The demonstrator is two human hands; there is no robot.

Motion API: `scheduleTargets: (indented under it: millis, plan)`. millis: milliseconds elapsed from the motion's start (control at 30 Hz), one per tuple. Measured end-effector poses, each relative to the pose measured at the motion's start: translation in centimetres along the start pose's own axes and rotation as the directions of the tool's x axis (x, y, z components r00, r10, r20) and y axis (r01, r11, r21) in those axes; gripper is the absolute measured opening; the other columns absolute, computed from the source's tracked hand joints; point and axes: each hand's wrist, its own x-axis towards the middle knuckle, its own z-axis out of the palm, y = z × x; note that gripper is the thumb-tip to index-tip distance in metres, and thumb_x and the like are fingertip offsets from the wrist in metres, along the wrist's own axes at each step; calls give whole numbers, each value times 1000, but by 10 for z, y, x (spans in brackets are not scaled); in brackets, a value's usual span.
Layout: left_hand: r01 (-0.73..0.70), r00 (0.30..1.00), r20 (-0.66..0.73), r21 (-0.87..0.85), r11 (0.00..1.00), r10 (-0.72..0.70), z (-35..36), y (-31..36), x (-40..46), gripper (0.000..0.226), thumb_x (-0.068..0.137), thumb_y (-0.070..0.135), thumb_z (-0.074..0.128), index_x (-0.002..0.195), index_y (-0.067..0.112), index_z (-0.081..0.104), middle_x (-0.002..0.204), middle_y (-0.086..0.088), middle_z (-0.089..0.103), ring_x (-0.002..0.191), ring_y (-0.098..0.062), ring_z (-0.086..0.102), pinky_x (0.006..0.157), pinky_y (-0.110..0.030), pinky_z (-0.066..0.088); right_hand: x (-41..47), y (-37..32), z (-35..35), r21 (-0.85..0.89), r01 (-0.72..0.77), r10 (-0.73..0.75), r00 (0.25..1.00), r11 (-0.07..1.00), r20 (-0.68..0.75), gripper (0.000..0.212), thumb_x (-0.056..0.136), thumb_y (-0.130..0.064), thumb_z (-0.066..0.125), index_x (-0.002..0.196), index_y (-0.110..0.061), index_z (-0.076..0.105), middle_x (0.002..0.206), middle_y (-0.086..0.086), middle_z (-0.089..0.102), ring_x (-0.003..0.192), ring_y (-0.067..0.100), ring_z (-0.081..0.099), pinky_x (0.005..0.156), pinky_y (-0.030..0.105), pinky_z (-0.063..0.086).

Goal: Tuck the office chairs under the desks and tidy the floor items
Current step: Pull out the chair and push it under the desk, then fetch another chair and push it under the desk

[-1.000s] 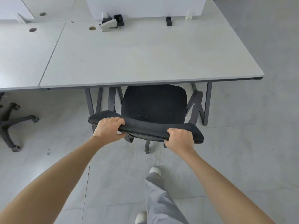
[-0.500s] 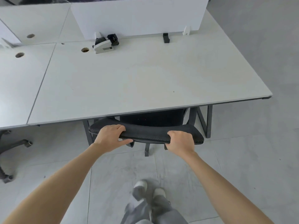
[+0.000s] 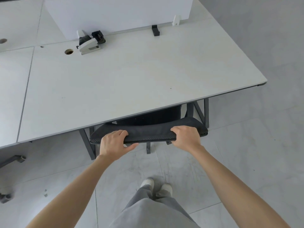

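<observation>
A black mesh office chair (image 3: 151, 132) stands against the front edge of a white desk (image 3: 125, 76). Its seat is almost wholly hidden beneath the desktop; only the curved top of the backrest and a bit of the base show. My left hand (image 3: 113, 143) grips the left part of the backrest top, thumb underneath. My right hand (image 3: 185, 137) grips the right part of the same edge.
A white and black clamp device (image 3: 89, 41) lies at the back of the desk beside a cable hole (image 3: 69, 51). A white divider panel (image 3: 118, 14) stands behind. Another chair's base legs (image 3: 11, 162) reach in at the left. Dark desk legs (image 3: 201, 114) flank the chair. My feet (image 3: 156, 186) are on grey tiles.
The chair has rolled forward under the desk, so its seat has gone out of sight. Both hands kept their grip on the backrest, and I stepped closer to the desk.
</observation>
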Motion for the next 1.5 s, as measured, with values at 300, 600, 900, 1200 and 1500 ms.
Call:
scheduleTargets:
  millis: [300, 600, 900, 1200, 1500]
  plan:
    - [-84, 983, 141, -208, 974, 115, -15, 3, -5, 44, 87, 49, 50, 120, 21, 55, 116, 5, 62, 107, -14, 56, 89, -28, 42, -13, -10, -2, 44, -14, 16, 999, 999, -38, 18, 72, -21, 64, 87, -10, 65, 78, 3, 67, 74, 24, 61, 58, 29, 42]
    - [-218, 889, 281, -436, 873, 362, -20, 76, 14, 23, 93, 22, 48, 109, 18, 64, 104, 4, 66, 72, -5, 55, 80, -31, 53, -53, -29, -2, 86, -83, 91, 992, 993, -88, 12, 60, -11, 66, 60, -9, 54, 56, 5, 59, 52, 26, 56, 49, 27, 28]
    - [-349, 777, 314, -506, 789, 546, -11, 132, 20, 24, 94, 19, 47, 112, 19, 63, 104, 10, 62, 80, -3, 57, 77, -20, 49, -151, 0, 0, 421, -240, 379, 880, 875, -285, 41, 84, -24, 50, 121, -9, 59, 128, 4, 59, 123, 15, 47, 107, 21, 28]
    - [-286, 539, 267, -834, 472, 799, 2, 282, 18, 29, 94, 17, 47, 122, 19, 57, 107, 21, 62, 95, 9, 58, 80, -5, 41, -283, -6, 9, 943, -321, 950, 313, 86, 20, 48, 84, -48, 42, 129, -33, 48, 130, -38, 43, 122, -15, 39, 95, 1, 30]
    - [-74, 537, 424, -838, 541, 729, 71, 440, 49, 28, 85, 39, 46, 110, 34, 57, 104, 20, 67, 100, -3, 63, 86, -18, 48, -355, 142, 18, 961, -207, 966, 147, -182, 214, 33, 93, -25, 52, 119, -44, 51, 125, -34, 52, 120, -8, 46, 104, 22, 36]
